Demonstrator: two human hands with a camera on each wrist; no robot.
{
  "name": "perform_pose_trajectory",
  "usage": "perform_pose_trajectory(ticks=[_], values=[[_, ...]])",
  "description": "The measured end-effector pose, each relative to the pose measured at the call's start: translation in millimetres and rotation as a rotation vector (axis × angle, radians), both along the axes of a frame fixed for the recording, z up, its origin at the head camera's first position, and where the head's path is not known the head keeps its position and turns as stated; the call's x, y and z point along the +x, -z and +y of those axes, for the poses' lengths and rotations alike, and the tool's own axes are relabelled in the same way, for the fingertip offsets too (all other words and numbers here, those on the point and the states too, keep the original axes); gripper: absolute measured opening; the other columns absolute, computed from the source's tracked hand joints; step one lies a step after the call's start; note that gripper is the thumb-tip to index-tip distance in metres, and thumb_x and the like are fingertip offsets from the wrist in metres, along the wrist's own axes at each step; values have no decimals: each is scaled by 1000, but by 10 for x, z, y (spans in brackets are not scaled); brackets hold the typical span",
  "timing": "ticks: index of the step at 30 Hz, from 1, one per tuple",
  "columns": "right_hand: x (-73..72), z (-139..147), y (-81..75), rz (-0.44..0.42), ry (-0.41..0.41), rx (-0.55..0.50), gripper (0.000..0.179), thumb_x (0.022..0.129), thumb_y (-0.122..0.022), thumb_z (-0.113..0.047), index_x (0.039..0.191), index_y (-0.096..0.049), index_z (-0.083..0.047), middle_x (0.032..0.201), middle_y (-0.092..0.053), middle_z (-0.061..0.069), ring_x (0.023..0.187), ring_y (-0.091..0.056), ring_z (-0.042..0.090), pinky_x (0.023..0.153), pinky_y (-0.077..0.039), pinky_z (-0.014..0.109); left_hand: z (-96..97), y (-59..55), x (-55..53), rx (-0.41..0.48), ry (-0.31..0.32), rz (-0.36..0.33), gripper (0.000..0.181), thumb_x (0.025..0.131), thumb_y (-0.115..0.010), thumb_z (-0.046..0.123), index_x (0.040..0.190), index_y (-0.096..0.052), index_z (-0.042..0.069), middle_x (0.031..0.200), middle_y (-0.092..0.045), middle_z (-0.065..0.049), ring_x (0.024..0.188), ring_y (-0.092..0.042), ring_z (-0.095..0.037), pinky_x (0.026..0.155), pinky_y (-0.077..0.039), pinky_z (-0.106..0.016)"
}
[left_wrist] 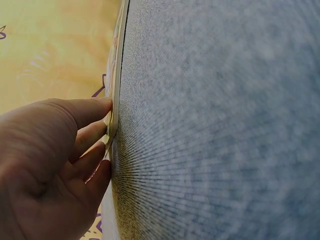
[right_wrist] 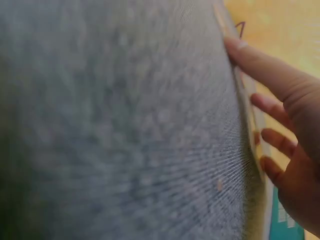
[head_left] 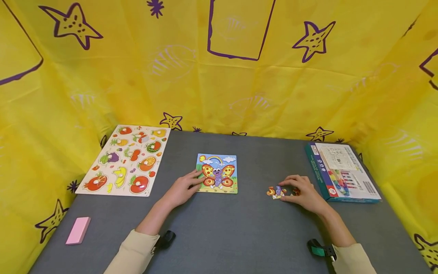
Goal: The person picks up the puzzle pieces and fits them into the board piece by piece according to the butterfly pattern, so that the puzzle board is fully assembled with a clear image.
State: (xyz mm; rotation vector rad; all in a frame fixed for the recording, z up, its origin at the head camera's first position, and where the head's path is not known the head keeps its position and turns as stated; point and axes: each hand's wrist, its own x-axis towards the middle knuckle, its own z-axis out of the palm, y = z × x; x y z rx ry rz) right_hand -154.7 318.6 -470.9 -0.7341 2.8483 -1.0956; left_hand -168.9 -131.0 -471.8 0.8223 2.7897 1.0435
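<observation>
A square butterfly puzzle board point(head_left: 215, 160) lies on the grey table, with a rainbow and a sun printed along its top. My left hand point(head_left: 183, 189) rests at its left edge; in the left wrist view the thumb and loosely bent fingertips touch the board's side. To the right, a small cluster of puzzle pieces point(head_left: 271, 192) in orange, purple and white lies on the table. My right hand point(head_left: 306, 194) pinches a purple piece point(head_left: 278, 190) there between thumb and index finger. Another orange-red piece point(head_left: 295, 191) shows under the palm, partly covered.
A fruit peg puzzle board point(head_left: 129, 155) is at the far left, with a pink block point(head_left: 78, 230) in front of it. A teal and white box point(head_left: 345, 171) stands beyond the right hand. Yellow cloth point(head_left: 205, 83) with starfish drawings surrounds the table.
</observation>
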Motion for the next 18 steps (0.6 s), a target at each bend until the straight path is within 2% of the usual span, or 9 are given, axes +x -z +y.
perform_pose_trajectory(ticks=[5, 8, 13, 16, 18], values=[[-79, -22, 54, 23, -4, -15, 35, 75, -85, -20, 107, -72, -16, 116, -58, 4, 104, -36, 20, 76, -22, 41, -1, -2, 4, -13, 3, 8, 36, 96, -61, 11, 131, -62, 4, 146, -46, -18, 139, -34, -38, 107, -32, -56], [-111, -166, 15, 27, 10, -30, 36, 74, -86, -22, 106, -71, -17, 115, -60, 3, 107, -38, 20, 77, -22, 42, 8, -14, 4, -17, 3, -2, 36, 96, -62, 10, 131, -62, 4, 146, -46, -18, 139, -33, -38, 108, -31, -57], [-180, -735, -81, 30, 44, -62, 40, 73, -87, -31, 107, -71, -18, 108, -65, -2, 102, -46, 19, 86, -34, 43, 11, -34, 14, -25, 0, -8, 36, 95, -61, 9, 131, -62, 3, 146, -46, -18, 139, -34, -39, 108, -30, -57], [-227, -1140, -104, 29, 35, -59, 41, 73, -87, -35, 107, -72, -18, 100, -68, -6, 96, -51, 17, 84, -41, 40, 17, -46, 25, -34, 2, 3, 35, 95, -61, 8, 130, -62, 2, 145, -46, -19, 138, -34, -40, 108, -30, -57], [-259, -1371, -94, 26, 20, -56, 40, 72, -87, -34, 106, -73, -16, 97, -70, -7, 92, -52, 16, 81, -41, 38, 24, -50, 29, -39, 5, 10, 35, 95, -61, 8, 130, -63, 2, 145, -46, -19, 138, -34, -40, 108, -30, -57]])
